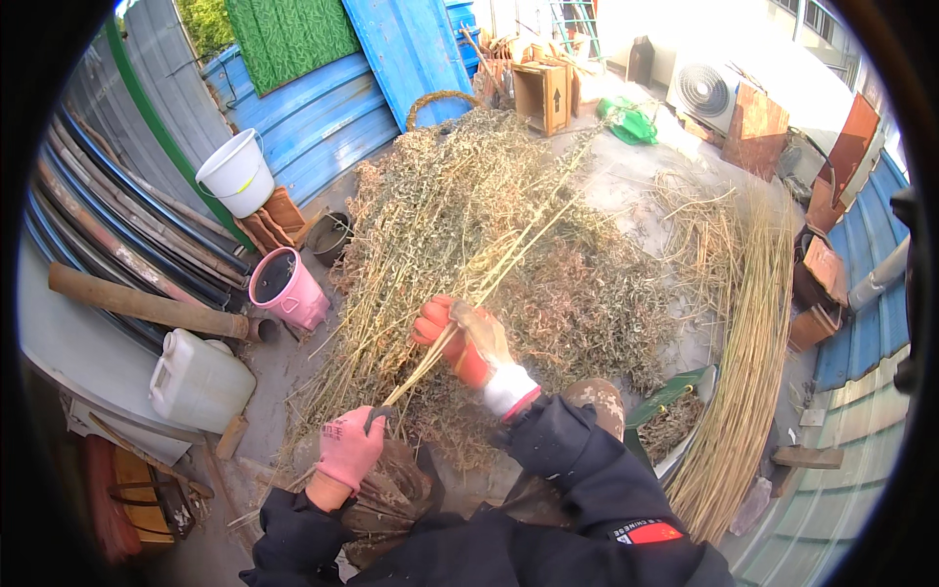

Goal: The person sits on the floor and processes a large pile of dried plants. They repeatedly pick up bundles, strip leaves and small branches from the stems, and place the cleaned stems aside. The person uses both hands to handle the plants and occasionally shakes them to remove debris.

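My left hand [353, 446], in a pink glove with dark fingertips, grips the lower ends of a few dried plant stalks [422, 365]. Farther up the same stalks, my right hand [466, 334] closes around them in a red-orange and white glove. From there the stalks slant up and right, their leafy tops over a large heap of dried plants [440, 213]. The heap spreads in front of my knees. To the right lies a long bundle of bare stalks [748, 345], beside a green-edged container [671, 400] holding dry plant bits.
At left stand a pink bucket [297, 293], a white bucket [238, 172], a white plastic jug [198, 381] and several long pipes [139, 213]. A wooden box [543, 95], a green bag [631, 121] and an air-conditioner unit [700, 92] are at the back.
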A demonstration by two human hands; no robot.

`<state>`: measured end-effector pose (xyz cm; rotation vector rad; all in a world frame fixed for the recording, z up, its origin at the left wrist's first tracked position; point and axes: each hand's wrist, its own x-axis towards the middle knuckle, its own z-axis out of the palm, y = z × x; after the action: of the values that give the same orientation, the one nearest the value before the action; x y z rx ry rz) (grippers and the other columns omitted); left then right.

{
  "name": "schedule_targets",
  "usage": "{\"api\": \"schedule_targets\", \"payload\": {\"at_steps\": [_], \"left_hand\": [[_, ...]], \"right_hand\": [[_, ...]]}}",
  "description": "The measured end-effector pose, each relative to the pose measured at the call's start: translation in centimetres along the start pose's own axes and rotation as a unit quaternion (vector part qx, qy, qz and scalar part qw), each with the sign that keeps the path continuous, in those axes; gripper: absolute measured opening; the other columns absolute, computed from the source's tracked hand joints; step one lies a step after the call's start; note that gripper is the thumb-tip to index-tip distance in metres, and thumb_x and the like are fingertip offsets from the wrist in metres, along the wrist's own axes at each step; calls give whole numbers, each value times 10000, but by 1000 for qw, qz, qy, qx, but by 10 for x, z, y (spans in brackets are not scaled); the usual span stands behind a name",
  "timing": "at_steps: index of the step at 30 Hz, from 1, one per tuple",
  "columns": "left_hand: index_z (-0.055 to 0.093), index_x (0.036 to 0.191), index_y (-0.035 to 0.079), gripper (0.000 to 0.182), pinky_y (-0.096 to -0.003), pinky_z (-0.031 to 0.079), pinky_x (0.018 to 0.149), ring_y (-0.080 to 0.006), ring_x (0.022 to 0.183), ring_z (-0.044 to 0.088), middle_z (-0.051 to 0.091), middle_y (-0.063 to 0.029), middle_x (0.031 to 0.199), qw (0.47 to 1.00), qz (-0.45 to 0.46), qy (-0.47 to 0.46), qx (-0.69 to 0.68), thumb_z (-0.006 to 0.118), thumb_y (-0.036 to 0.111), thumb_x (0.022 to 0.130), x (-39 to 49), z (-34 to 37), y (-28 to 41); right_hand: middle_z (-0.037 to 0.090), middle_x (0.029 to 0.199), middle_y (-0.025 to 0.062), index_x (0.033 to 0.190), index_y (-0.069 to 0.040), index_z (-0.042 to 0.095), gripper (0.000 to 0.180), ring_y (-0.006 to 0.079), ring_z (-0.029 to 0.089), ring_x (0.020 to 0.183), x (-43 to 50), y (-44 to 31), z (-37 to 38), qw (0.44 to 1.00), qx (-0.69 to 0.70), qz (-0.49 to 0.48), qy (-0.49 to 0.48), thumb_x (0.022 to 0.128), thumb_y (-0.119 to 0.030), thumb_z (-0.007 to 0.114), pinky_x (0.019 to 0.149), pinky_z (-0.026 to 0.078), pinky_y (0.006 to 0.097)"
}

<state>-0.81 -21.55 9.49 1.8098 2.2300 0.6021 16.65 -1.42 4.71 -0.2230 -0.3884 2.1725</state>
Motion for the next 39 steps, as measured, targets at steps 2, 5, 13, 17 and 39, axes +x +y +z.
{"api": "schedule_targets", "payload": {"at_steps": [2,5,13,17,39], "left_hand": [[684,894,69,158,-455,527,681,-381,780,666,682,-167,815,999,31,7,11,648,221,920,-19,-9,-9],[679,870,78,135,-446,525,664,-370,756,664,677,-157,797,996,72,28,45,664,207,905,-51,-25,-34],[612,922,49,192,-493,446,640,-376,719,584,573,-144,761,943,110,44,311,697,163,793,-149,-126,-207],[588,958,31,249,-496,448,707,-387,800,580,573,-171,829,905,45,60,418,697,124,754,-197,-171,-287],[583,1216,-19,315,-497,489,866,-450,1010,599,629,-247,1085,895,-182,167,372,578,130,938,-272,-207,-415]], "right_hand": [[565,911,58,1116,16,521,261,252,612,823,4,-12,1,997,14,-37,73,1024,-227,540,866,538,482],[370,757,30,794,-91,407,221,193,421,683,16,-45,-9,994,34,-106,12,990,-178,460,775,461,401],[383,775,50,805,-85,396,191,232,484,739,31,-133,-55,973,-21,-203,104,978,-151,443,872,501,465],[658,1090,182,1023,30,532,198,359,682,1064,20,-193,-66,917,-38,-290,270,1005,-122,408,1013,559,545],[669,930,70,1222,-37,561,361,293,715,762,-59,-326,-112,829,-439,-39,345,929,-243,603,713,604,464]]}}
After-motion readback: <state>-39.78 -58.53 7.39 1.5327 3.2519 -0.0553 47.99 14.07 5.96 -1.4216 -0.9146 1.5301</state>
